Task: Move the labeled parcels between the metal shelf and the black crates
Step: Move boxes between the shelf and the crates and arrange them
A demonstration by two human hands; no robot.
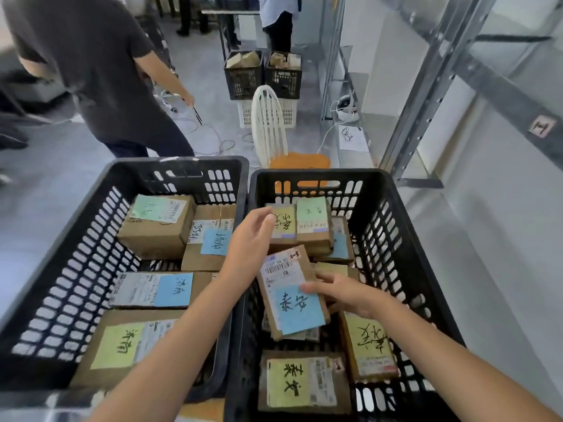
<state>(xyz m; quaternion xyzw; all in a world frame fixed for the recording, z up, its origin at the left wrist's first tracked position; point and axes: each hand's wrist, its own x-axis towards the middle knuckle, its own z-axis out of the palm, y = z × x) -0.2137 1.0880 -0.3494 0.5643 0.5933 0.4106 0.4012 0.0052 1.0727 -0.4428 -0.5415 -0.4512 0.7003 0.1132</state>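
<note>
At far left a person in a dark shirt (pixel 91 62) stands on the grey floor. In front of them the left black crate (pixel 73 257) holds brown parcels, among them a box with a green label (pixel 158 226) and a flat parcel with a yellow-green label (pixel 122 345). The left hand (pixel 248 239) reaches across the rim shared by the two crates, its fingers (pixel 266 217) nearly straight and close together, the tips touching the edge of the yellow-labelled parcel (pixel 285 223) at the back of the right black crate (pixel 393 239). Nearer, the blue-labelled parcel (pixel 292 300) is tilted above the other parcels in that crate, held by the right hand (pixel 344 292), thumb on the blue label and fingers curled behind. Beyond the crates stands a white chair (pixel 269 123). The metal shelf (pixel 426 102) rises at right.
</note>
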